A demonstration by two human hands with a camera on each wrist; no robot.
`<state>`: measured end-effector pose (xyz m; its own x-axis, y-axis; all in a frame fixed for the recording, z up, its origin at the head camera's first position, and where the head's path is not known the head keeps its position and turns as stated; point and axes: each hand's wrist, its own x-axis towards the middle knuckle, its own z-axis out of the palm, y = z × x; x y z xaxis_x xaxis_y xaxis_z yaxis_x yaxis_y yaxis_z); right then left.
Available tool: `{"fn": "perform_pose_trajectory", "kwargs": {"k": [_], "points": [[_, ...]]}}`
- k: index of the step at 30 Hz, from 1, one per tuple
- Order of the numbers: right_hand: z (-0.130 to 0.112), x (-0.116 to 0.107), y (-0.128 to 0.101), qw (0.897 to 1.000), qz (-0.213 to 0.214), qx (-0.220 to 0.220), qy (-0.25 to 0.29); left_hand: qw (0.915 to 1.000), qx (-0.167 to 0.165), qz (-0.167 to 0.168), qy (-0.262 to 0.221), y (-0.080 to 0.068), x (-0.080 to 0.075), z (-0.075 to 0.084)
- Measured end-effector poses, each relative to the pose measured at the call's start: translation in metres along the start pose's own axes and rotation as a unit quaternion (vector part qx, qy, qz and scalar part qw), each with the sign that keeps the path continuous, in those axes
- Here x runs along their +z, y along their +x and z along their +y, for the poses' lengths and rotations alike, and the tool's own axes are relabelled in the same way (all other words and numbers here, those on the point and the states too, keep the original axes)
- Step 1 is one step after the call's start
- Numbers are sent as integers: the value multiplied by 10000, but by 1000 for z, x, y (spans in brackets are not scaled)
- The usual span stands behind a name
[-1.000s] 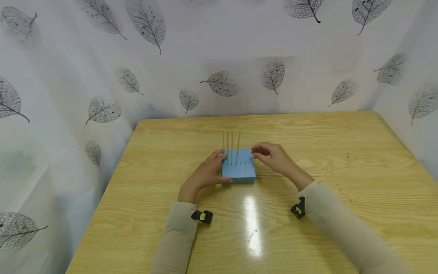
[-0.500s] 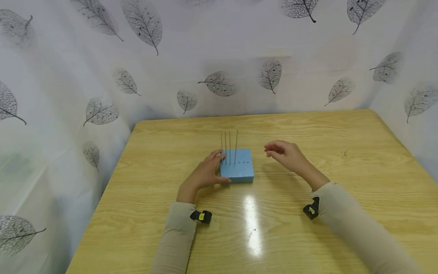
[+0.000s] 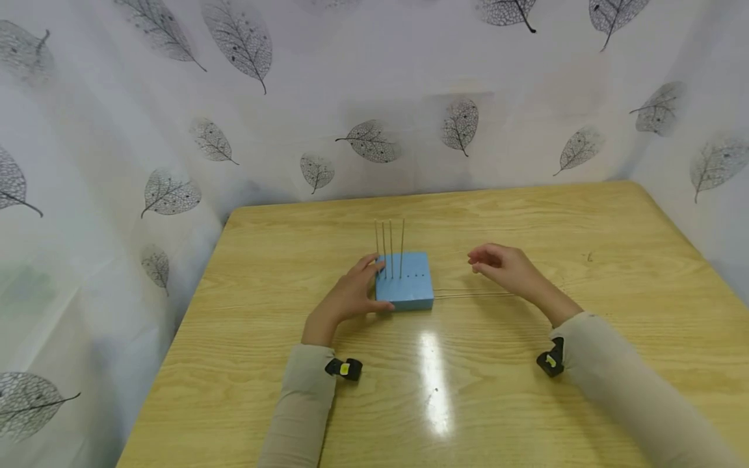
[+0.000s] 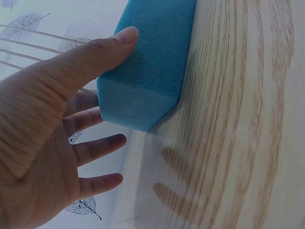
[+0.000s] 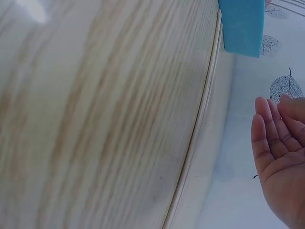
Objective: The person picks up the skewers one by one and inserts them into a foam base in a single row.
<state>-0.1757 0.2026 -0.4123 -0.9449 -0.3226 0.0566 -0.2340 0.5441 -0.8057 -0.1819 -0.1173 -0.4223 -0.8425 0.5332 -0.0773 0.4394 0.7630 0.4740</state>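
The left hand (image 3: pixel 351 296) braces the square blue foam block (image 3: pixel 405 289) mid-surface, its grip loose with the thumb on top; the empty right hand (image 3: pixel 504 266), fingers relaxed, should pinch one thin wooden stick (image 3: pixel 474 294) lying beside it. Four thin upright sticks (image 3: pixel 390 249) stand in the one block

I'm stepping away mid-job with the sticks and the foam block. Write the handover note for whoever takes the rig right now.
Left hand: fingers straight, resting against the left side of the blue foam block, thumb along its near edge.
Right hand: holds nothing, hovering over the table to the right of the block, apart from it.
Done: four thin sticks stand upright in the block's row of holes, on its left part.
Left: several holes to the right of them show free; loose sticks lie flat on the table beside the block's right side, below the right hand.
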Motion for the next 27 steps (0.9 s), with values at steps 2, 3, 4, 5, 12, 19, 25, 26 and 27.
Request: {"fn": "perform_pose_trajectory", "kwargs": {"k": [2,3,4,5,12,19,25,26,27], "points": [[3,-1,-1,10000,-56,13,-17,10000,-16,-6,-17,0,0,0],[4,-2,-2,10000,-80,23,-11,10000,-29,-12,-27,0,-1,0],[5,-3,-3,9999,-97,33,-39,10000,-31,-12,-29,0,-1,0],[7,-4,-3,9999,-110,50,-77,10000,-33,-20,-15,0,-1,1],[14,-9,-9,9992,-196,209,-277,10000,4,-52,-33,1,-2,1],[22,-13,-14,9950,-325,321,-886,10000,-33,-46,18,1,-1,0],[26,-12,-16,9939,-476,298,-949,10000,-27,-45,-6,1,-1,0],[27,-11,-16,9936,-492,296,-974,10000,-22,-47,-10,1,-1,0],[27,-11,-17,9934,-501,279,-990,10000,-13,-48,-16,1,0,0]]}}
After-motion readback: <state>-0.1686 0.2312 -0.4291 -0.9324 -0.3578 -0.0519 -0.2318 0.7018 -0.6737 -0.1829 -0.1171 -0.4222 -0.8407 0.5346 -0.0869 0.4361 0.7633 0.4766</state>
